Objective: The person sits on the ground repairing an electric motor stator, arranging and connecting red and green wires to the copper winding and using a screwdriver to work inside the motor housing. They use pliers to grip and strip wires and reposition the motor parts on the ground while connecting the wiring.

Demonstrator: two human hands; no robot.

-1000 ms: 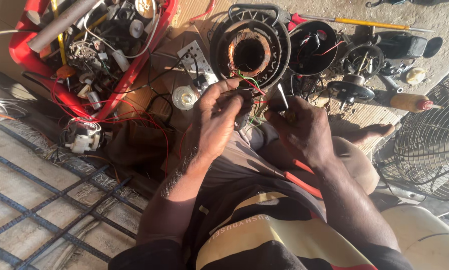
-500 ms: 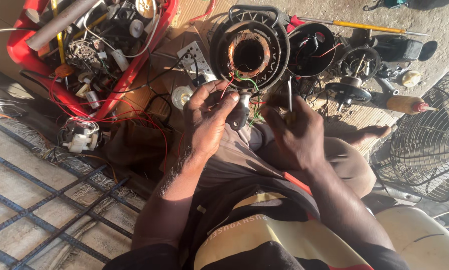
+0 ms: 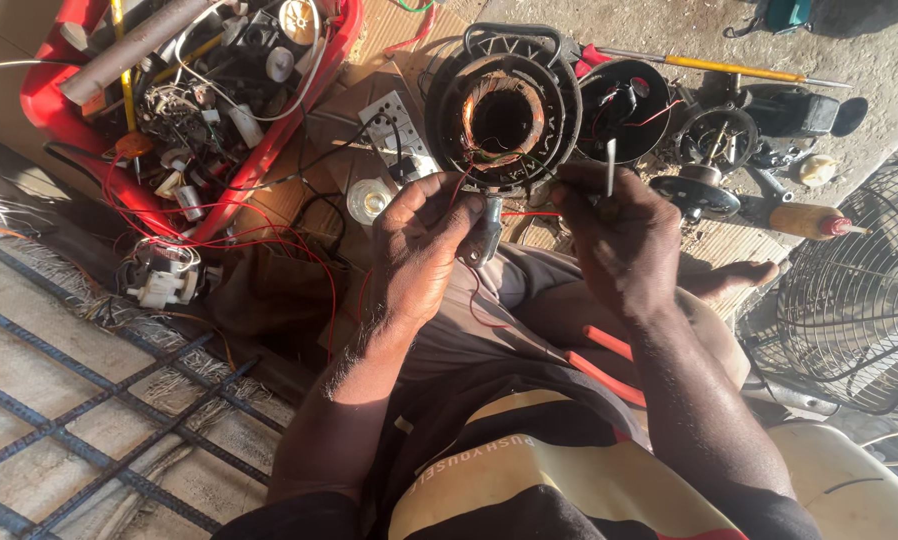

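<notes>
Wires [image 3: 469, 180], thin red and green ones, are running from the copper-wound fan motor [image 3: 502, 112] down to the person's hands, and the motor is sitting on the ground at about 12 o'clock from them. Left hand [image 3: 419, 250] is curling its fingers around a small grey cylindrical part [image 3: 486, 232], pinching it near the red wires, with the thumb lying across the top. Right hand [image 3: 619, 240] is closing on a thin pale rod [image 3: 610, 165] that is sticking straight up from between the fingers; what kind of tool it is cannot be told. Both hands are hovering just above the person's lap, close together but not touching. At 10 o'clock a red plastic tray [image 3: 44, 105] is holding a jumble of cables, small parts and a grey pipe [image 3: 134, 45]. Between the tray and the motor a white socket plate [image 3: 397, 118] is lying flat, and a small round clear lid [image 3: 369, 200] is resting just below it. At 1 o'clock a black round housing [image 3: 624, 105] is standing beside the motor, and farther out a yellow-handled rod [image 3: 709, 67] is lying across the ground. At 3 o'clock a wire fan guard [image 3: 849, 300] is leaning near the person's bare foot [image 3: 734, 277]. At 9 o'clock a small white-and-metal motor part [image 3: 161, 280] is lying among red leads.
</notes>
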